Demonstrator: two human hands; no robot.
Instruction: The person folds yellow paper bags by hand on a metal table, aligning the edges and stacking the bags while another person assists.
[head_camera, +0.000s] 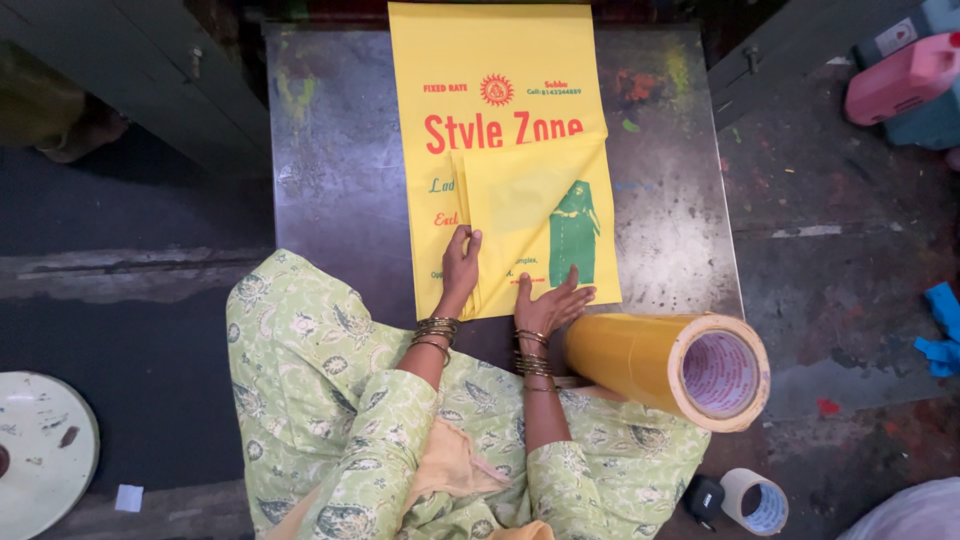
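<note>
Left hand (461, 262) rests on the flat yellow printed fabric bag (505, 110), fingers bent, tips pressing the left edge of a folded-over flap (530, 205); it pinches nothing that I can make out. Right hand (549, 303) lies just beside it, palm down, fingers spread and released, flat on the lower part of the same flap. Both wrists carry stacks of thin metal bangles (436, 332).

One bag counted, lying lengthwise away from the hands on a scuffed grey metal surface (330, 170), its near end under the hands, its far end at the surface's far edge.

Just right of the right hand: one large roll of yellow sheet on a cardboard core (665, 365), lying on its side, open end facing right.

Further right and nearer the person, on the floor: one small roll of pale tape (754, 500).

Far right: scraps of blue material (940, 325), one pink plastic container (905, 75).

Far left, low: one round white plate (40, 450).
</note>
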